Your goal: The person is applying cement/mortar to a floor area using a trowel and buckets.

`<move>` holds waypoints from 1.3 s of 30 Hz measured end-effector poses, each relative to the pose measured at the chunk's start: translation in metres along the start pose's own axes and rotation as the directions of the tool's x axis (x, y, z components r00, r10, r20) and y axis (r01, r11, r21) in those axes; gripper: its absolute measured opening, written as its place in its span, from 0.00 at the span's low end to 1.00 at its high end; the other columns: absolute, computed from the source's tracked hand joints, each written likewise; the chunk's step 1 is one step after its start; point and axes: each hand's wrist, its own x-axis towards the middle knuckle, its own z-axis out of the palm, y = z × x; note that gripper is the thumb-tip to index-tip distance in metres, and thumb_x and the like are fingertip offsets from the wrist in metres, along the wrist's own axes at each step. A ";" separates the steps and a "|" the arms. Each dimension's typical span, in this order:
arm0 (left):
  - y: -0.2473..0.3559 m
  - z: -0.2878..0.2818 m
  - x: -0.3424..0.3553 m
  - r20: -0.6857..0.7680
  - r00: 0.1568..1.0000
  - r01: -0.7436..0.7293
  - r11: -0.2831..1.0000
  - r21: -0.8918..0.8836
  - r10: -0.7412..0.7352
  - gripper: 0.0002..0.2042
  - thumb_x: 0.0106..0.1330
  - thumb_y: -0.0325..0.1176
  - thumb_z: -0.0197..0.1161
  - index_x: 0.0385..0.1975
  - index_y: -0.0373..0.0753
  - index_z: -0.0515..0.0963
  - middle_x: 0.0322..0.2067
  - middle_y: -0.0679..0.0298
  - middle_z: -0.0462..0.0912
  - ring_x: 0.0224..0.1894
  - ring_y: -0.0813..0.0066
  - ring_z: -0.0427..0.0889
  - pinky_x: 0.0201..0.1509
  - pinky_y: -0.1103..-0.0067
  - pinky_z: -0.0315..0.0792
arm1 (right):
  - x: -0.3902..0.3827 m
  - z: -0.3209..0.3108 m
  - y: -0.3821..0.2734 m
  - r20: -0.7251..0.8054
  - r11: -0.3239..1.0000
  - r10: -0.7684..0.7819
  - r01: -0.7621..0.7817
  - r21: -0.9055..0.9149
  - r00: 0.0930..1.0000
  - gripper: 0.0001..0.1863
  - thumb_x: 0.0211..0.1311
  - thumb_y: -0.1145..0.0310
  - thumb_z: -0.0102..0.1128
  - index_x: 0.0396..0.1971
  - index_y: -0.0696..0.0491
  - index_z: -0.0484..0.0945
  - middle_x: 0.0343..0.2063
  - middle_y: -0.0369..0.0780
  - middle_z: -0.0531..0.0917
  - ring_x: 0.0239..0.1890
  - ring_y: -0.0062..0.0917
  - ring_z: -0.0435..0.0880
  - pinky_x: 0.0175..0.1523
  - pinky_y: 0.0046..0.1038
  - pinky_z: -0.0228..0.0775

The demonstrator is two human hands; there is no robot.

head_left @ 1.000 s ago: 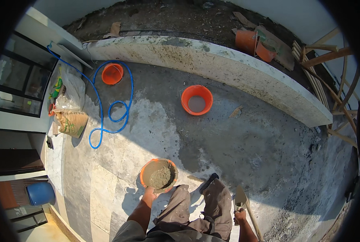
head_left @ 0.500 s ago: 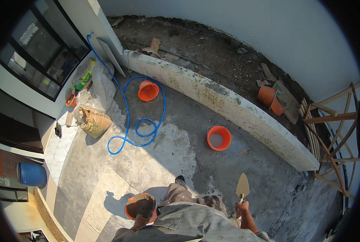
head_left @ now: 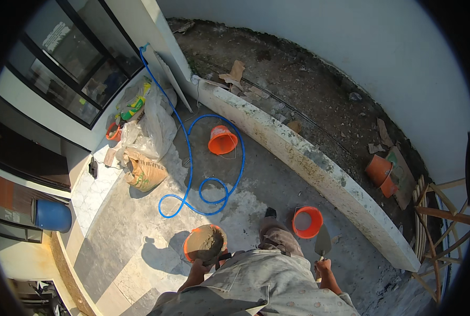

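Observation:
My left hand (head_left: 198,268) grips the near side of an orange bucket (head_left: 189,244), held in front of my body on the left. Grey-brown wet mortar (head_left: 206,242) fills much of it. In my right hand (head_left: 324,265) is the handle of a pointing trowel (head_left: 323,242), its leaf-shaped blade directed away from me. The blade's tip comes close to a second orange bucket (head_left: 307,221), which stands on the concrete with greyish liquid inside. My left fingers are partly hidden behind the bucket.
A low wall (head_left: 298,142) runs diagonally ahead. A looped blue hose (head_left: 191,158) lies around another orange bucket (head_left: 223,140). Paper sacks (head_left: 144,171) and plastic sheeting (head_left: 158,124) pile by the window. Wooden framing (head_left: 446,213) stands far right; a blue barrel (head_left: 53,215) sits left.
I have stepped forward, nearer the bucket of liquid. The mortar bucket has come up and forward in my left hand. The trowel stays in my right hand, its blade now darker.

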 end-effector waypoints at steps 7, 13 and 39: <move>-0.114 0.076 0.126 -0.242 0.937 0.002 0.696 -0.718 -0.252 0.18 0.41 0.41 0.74 0.29 0.37 0.81 0.30 0.53 0.83 0.36 0.66 0.83 0.37 0.72 0.74 | 0.074 0.022 -0.253 0.064 0.941 -0.263 0.271 -0.202 0.963 0.09 0.53 0.69 0.59 0.29 0.58 0.72 0.11 0.39 0.71 0.10 0.26 0.71 0.14 0.30 0.63; 0.107 -0.005 0.195 0.133 0.957 0.285 0.924 -0.255 -0.259 0.16 0.53 0.33 0.63 0.42 0.36 0.76 0.38 0.54 0.81 0.42 0.64 0.80 0.44 0.69 0.73 | 0.144 -0.016 -0.401 0.011 0.914 -0.336 0.328 -0.240 0.942 0.10 0.56 0.68 0.57 0.28 0.58 0.68 0.10 0.38 0.70 0.09 0.25 0.70 0.14 0.31 0.61; 0.253 -0.138 0.444 -0.015 0.985 0.172 0.981 -0.087 -0.174 0.16 0.46 0.36 0.66 0.30 0.30 0.78 0.28 0.47 0.80 0.33 0.62 0.80 0.35 0.69 0.71 | 0.225 0.026 -0.609 -0.265 0.873 -0.237 0.085 -0.481 0.935 0.14 0.43 0.73 0.65 0.32 0.61 0.77 0.21 0.42 0.79 0.21 0.28 0.80 0.24 0.32 0.70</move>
